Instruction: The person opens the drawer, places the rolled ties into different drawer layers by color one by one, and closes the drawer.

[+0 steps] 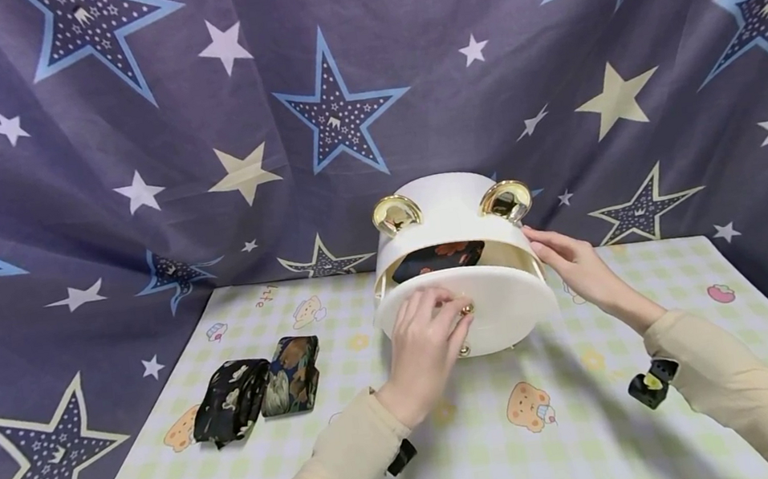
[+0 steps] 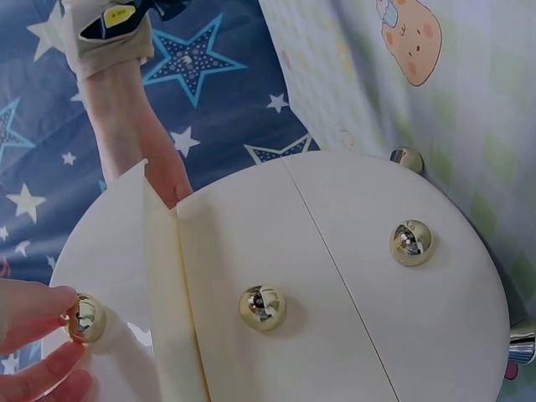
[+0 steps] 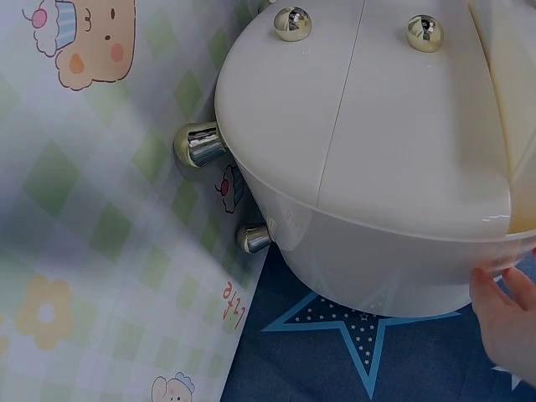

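Note:
A white round drawer box (image 1: pixel 456 210) with gold ear-shaped trims stands on the table, its top drawer pulled out. A dark folded cloth with orange flowers (image 1: pixel 438 259) lies inside that drawer. With thumb and fingers, my left hand (image 1: pixel 422 348) pinches the round gold knob (image 2: pixel 86 319) of the top drawer. My right hand (image 1: pixel 575 267) rests its fingertips on the box's right side, below the ear; in the right wrist view its fingers (image 3: pixel 494 297) lie against the white side wall. Two lower drawers, with a gold knob (image 2: pixel 263 307) on each, sit flush.
Left of the box lie two folded dark cloths, a black patterned one (image 1: pixel 230 401) and a blue-brown floral one (image 1: pixel 290 375). A green-checked cartoon cloth (image 1: pixel 485 453) covers the table. Behind hangs a purple star-patterned curtain (image 1: pixel 324 4). Short gold feet (image 3: pixel 201 144) hold up the box.

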Tool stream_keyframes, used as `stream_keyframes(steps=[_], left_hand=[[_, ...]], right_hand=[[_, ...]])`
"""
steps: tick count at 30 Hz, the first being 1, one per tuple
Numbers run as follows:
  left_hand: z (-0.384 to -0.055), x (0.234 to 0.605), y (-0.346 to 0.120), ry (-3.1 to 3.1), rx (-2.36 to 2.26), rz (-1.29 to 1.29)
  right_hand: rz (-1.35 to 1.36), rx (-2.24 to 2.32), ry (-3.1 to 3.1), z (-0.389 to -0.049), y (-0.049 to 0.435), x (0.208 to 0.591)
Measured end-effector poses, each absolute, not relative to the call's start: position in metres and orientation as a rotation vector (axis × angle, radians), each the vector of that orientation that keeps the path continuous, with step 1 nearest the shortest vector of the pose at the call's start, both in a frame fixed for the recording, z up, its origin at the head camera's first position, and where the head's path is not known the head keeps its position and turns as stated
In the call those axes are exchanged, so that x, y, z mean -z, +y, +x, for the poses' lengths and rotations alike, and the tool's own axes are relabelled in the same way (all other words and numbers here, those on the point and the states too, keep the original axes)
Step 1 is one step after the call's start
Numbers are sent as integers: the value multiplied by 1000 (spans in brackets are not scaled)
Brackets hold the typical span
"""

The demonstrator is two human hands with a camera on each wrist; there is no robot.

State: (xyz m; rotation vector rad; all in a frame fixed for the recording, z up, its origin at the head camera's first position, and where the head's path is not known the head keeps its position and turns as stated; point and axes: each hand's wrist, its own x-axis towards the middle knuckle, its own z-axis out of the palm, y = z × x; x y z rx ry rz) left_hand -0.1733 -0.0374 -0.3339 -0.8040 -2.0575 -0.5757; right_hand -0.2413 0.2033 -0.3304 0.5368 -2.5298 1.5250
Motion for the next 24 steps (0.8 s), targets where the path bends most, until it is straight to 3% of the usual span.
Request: stream_keyframes(steps=[24], left_hand=[[-193, 335, -33, -2066, 586, -769]], right_hand=[[533, -1513, -2535, -241, 204, 333]])
